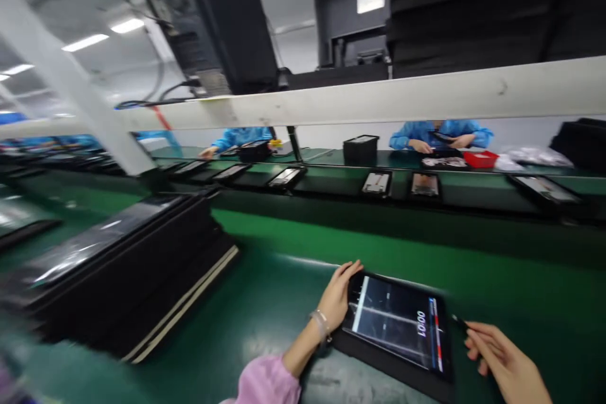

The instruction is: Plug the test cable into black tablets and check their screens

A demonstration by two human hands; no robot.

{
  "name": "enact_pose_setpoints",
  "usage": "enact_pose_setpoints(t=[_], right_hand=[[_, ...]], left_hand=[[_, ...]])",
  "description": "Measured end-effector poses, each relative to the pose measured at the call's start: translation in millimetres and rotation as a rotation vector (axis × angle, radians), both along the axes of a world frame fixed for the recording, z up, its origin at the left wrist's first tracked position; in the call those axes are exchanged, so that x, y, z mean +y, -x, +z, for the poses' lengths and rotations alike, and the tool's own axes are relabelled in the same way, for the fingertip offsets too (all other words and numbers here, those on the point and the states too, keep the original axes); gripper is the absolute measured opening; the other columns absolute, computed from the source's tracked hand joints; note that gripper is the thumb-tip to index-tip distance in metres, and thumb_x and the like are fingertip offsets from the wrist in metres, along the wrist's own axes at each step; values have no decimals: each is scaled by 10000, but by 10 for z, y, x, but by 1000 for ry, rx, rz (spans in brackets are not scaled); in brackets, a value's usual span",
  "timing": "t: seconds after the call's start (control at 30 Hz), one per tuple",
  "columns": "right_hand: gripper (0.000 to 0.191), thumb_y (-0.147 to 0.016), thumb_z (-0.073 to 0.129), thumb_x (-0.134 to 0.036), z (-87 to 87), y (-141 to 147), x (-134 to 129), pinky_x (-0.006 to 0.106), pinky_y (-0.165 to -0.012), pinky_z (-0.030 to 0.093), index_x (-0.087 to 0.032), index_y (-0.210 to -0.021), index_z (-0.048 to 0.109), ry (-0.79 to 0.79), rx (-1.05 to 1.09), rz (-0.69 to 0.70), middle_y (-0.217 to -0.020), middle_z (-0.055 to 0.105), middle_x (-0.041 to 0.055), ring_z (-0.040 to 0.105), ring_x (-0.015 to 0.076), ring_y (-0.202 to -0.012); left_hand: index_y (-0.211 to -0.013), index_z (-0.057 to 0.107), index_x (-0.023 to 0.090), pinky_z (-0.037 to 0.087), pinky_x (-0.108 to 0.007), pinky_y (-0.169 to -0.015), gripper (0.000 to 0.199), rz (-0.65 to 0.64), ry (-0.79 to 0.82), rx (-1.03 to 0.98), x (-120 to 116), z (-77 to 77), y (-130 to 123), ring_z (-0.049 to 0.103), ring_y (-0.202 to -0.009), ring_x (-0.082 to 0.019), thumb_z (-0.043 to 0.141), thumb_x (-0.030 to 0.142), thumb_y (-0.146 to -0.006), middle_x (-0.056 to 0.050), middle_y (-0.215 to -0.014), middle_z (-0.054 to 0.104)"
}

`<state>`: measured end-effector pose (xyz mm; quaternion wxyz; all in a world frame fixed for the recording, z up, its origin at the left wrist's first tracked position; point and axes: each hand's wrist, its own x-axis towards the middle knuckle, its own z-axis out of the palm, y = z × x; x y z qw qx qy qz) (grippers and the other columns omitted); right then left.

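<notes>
A tablet (pixel 398 322) with a lit screen reading 00:01 lies on top of a black tray or box on the green bench. My left hand (pixel 337 295) grips the tablet's left side, with its fingers over the far left corner. A pink sleeve and a clear band show on that arm. Right of the tablet, my right hand (pixel 502 353) pinches a thin dark pen-like tool (pixel 459 322). Its tip points toward the tablet's right edge and appears apart from it. What the tool's end is exactly, I cannot make out.
A stack of black trays (pixel 142 271) with a glossy panel on top stands at left. Beyond the bench, several devices in trays (pixel 377 183) line a conveyor. A white rail (pixel 331 102) crosses ahead under monitors. Two co-workers in blue sleeves (pixel 478 132) work opposite, one near a red bin (pixel 480 159).
</notes>
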<state>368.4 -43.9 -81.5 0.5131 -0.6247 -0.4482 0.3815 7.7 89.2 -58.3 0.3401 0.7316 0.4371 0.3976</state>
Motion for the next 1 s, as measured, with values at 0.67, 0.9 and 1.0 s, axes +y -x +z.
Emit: enact_pose_setpoints(t=[0.67, 0.9, 1.0], right_hand=[[392, -870, 748, -552, 468, 0, -256, 211, -419, 418, -207, -818, 568, 26, 56, 255, -743, 733, 54, 711, 210, -641], [280, -881, 713, -468, 427, 26, -203, 283, -568, 510, -207, -823, 630, -34, 26, 192, -775, 729, 40, 687, 203, -672], [193, -873, 700, -388, 421, 17, -203, 267, -555, 463, -209, -818, 656, -47, -7, 180, -775, 734, 35, 680, 210, -715]], left_hand=[[-1143, 635, 219, 482, -509, -1105, 435, 192, 136, 13, -90, 3, 20, 681, -1161, -291, 577, 516, -830, -92, -1170, 744], [-988, 714, 227, 479, -469, -1120, 426, 187, 120, 32, -87, 21, 54, 670, -1191, -298, 620, 596, -796, -86, -1181, 743], [-977, 721, 222, 486, -485, -1113, 465, 184, 129, 41, -75, 20, 68, 687, -1157, -306, 623, 632, -780, -92, -1157, 749]])
